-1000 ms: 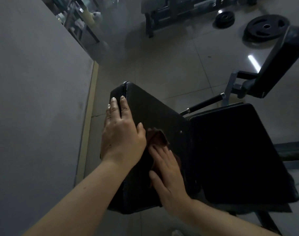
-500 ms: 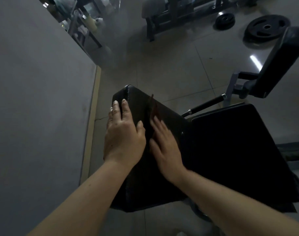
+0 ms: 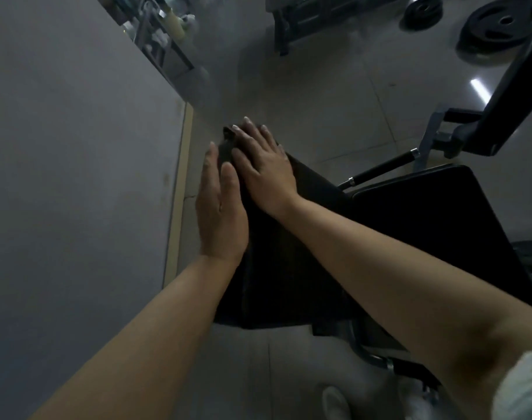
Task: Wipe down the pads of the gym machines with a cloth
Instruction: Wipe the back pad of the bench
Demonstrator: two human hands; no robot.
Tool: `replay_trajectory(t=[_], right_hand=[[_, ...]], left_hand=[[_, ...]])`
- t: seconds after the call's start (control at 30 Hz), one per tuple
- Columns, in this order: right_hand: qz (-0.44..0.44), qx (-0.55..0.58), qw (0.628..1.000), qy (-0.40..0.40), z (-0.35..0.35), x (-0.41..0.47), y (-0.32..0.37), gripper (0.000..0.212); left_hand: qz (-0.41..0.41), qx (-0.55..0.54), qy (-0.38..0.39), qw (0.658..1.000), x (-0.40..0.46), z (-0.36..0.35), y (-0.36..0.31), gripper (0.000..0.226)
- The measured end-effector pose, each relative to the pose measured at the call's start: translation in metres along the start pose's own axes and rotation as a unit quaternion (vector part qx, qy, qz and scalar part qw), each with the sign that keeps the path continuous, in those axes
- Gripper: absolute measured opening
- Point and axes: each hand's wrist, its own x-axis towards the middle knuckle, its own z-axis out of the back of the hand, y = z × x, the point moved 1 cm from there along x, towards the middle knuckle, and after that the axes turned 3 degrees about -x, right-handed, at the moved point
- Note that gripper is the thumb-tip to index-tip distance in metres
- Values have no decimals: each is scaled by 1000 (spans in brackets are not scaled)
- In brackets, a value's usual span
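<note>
A black padded back rest [image 3: 289, 253] of a gym machine stands in front of me, with a black seat pad [image 3: 434, 225] to its right. My left hand [image 3: 219, 204] lies flat with straight fingers against the back rest's left side. My right hand [image 3: 263, 166] presses flat on the pad's far top corner. A dark cloth [image 3: 228, 140] sticks out a little past its fingertips, mostly hidden under the hand.
A grey wall [image 3: 77, 177] runs close on the left. Another black pad on a metal arm [image 3: 513, 95] stands at the right. Two weight plates [image 3: 497, 25] lie on the tiled floor at the back, near a bench frame [image 3: 319, 16].
My right hand has slid with the cloth from the near middle of the back rest up to its far top corner. The left hand shifted to the pad's left side.
</note>
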Motion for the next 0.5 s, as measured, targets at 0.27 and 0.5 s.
replay_trajectory(t=[0.27, 0.5], right_hand=[[80, -11, 996, 28, -10, -180, 23, 54], [34, 21, 999, 8, -5, -121, 6, 55]], left_hand=[[103, -189, 15, 976, 5, 18, 14, 69], [55, -21, 120, 991, 7, 6, 6, 68]])
